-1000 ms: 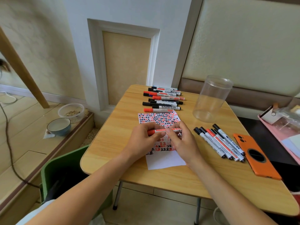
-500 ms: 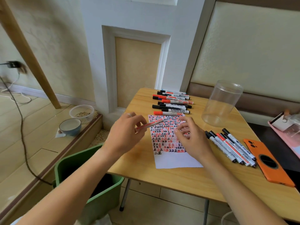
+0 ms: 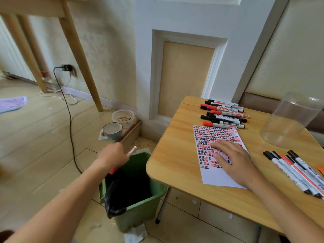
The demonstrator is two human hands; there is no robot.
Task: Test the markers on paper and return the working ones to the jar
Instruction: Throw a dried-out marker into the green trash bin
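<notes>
My left hand (image 3: 112, 156) holds a red marker (image 3: 131, 151) over the green bin (image 3: 140, 206) left of the table; the marker's red cap shows below the hand. My right hand (image 3: 233, 160) lies flat with spread fingers on the test paper (image 3: 213, 135), which is covered in red and black marks. A row of several markers (image 3: 224, 114) lies at the table's far edge. Another group of several markers (image 3: 294, 171) lies at the right. The clear jar (image 3: 289, 120) stands upside-down at the far right of the table.
The wooden table (image 3: 175, 155) has rounded corners. The bin has a black liner. On the floor to the left stand a bowl (image 3: 112, 131) and a plastic tub (image 3: 122, 117). A black cable (image 3: 70, 120) runs across the floor.
My left hand has carried the red marker off the table, left and down over the bin. My right hand has let go of it and settled flat on the paper. The view has swung left.
</notes>
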